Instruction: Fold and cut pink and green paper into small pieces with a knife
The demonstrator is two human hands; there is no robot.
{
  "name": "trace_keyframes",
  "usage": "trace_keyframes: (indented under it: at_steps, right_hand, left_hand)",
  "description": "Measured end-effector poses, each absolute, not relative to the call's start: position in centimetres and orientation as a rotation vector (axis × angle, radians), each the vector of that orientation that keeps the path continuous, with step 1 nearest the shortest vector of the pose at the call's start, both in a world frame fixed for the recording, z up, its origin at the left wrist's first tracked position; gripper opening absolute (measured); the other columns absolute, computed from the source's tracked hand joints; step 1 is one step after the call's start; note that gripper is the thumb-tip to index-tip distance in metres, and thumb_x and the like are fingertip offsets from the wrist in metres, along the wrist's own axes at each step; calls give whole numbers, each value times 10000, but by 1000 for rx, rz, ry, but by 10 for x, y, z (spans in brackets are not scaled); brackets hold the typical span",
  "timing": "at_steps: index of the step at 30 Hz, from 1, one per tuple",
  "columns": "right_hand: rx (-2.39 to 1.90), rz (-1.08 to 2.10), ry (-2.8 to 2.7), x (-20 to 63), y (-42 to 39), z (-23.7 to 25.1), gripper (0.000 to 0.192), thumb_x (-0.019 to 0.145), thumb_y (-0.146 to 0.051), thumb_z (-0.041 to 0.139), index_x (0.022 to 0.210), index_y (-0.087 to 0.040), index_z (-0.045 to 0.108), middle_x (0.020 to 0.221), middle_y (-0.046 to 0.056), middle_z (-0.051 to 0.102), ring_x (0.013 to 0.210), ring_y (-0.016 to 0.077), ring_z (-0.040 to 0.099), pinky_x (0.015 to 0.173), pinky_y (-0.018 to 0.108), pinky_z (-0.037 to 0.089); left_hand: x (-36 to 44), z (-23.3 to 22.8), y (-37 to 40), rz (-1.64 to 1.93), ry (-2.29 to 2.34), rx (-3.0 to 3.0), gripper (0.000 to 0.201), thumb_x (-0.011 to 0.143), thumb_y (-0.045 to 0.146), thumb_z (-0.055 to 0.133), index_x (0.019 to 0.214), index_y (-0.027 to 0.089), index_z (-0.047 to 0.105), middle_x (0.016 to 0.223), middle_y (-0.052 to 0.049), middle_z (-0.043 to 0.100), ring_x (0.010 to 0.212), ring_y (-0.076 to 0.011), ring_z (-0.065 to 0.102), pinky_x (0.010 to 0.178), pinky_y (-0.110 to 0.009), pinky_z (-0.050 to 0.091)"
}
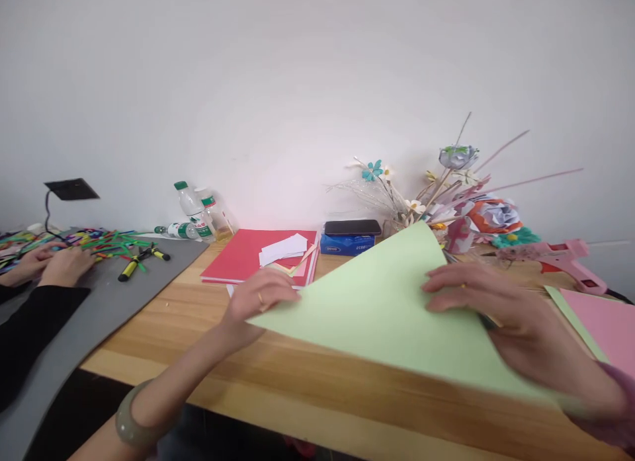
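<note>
A light green sheet of paper (367,309) is held up above the wooden table, tilted, with a triangular outline and a bent upper corner. My left hand (260,302) pinches its pointed left corner between thumb and fingers. On the other side, my right hand (501,309) grips the sheet, its fingers curled over the face and the thumb side hidden behind the edge. A small dark thing shows beneath the right palm; its kind cannot be made out. The lower right edge of the paper is blurred near the right wrist.
Red paper (238,256) with white scraps (282,249) lies behind my left hand. A phone (352,227) rests on a blue box (342,245). Handmade flowers (456,196) and a pink glue gun (560,259) are right; bottles (193,209) and a co-worker's hands (64,266) left.
</note>
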State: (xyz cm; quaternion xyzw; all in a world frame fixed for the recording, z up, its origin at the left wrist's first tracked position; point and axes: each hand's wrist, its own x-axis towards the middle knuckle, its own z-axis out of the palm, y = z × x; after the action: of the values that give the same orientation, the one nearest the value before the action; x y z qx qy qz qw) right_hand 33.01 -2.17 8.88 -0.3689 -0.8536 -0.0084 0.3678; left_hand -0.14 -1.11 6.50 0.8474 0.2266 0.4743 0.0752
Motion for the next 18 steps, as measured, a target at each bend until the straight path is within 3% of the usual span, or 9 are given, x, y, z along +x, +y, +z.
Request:
trace_keyframes:
  at_steps: [3, 7, 12, 18]
  right_hand:
    - [-905, -56, -2513, 341, -23, 42, 302, 847, -163, 395, 880, -260, 679, 1030, 31, 684, 1032, 202, 595, 848, 366, 505]
    - [-965, -146, -2722, 351, -32, 3, 378, 840, -137, 423, 1154, -244, 606, 1228, 34, 590, 1130, 200, 535, 899, 364, 492]
    - [-789, -413, -2709, 353, -45, 3, 427, 843, -228, 474, 1267, -208, 520, 1311, 75, 508, 1180, 255, 485, 882, 432, 501]
    - [-934, -253, -2663, 351, -37, -2, 491, 813, -90, 402, 1272, -225, 513, 1259, 39, 564, 1135, 202, 531, 884, 371, 507]
  left_hand:
    - [2, 27, -18, 1010, 693, 2862, 193, 914, 175, 458, 953, 173, 646, 807, -72, 653, 799, -158, 602, 704, -282, 482]
    - [-1, -4, -25, 738, 813, 2994, 220, 900, 108, 430, 925, 173, 639, 772, -48, 642, 736, -136, 584, 644, -237, 455]
    - [-11, -9, -25, 727, 858, 2902, 254, 864, 91, 469, 1035, 206, 616, 821, -45, 626, 755, -136, 573, 644, -238, 456]
    - [-7, -18, -20, 895, 973, 2834, 298, 840, 60, 478, 1043, 209, 639, 844, -59, 620, 773, -152, 565, 639, -260, 465]
